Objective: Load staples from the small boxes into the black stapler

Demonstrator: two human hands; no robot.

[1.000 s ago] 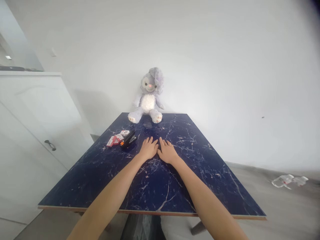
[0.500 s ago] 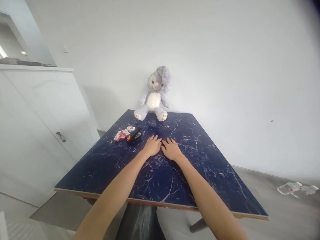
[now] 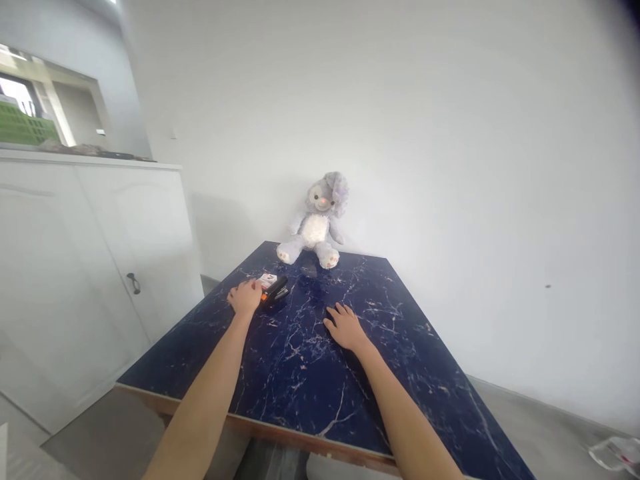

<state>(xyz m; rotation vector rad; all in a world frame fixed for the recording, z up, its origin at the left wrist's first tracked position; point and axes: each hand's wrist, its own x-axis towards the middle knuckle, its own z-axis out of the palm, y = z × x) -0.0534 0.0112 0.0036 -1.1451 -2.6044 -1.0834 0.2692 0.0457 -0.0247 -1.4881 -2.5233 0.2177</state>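
Observation:
My left hand [image 3: 245, 297] lies over the small red-and-white boxes on the table, its fingers spread and bent down around them. It hides most of them; one white box [image 3: 269, 280] shows just beyond the fingertips. Right beside the thumb is a black stapler [image 3: 276, 291] with an orange end. My right hand [image 3: 346, 327] rests palm down near the middle of the table, fingers outstretched, holding nothing.
A grey plush rabbit [image 3: 316, 223] sits at the table's far edge against the wall. The dark blue marbled table [image 3: 305, 380] has a white cabinet [image 3: 155, 247] to its left. Clear plastic bottles [image 3: 617, 455] lie on the floor at right.
My left hand has moved left from beside my right hand onto the small boxes. My right hand stays flat on the table. The camera view has tilted up and turned slightly left.

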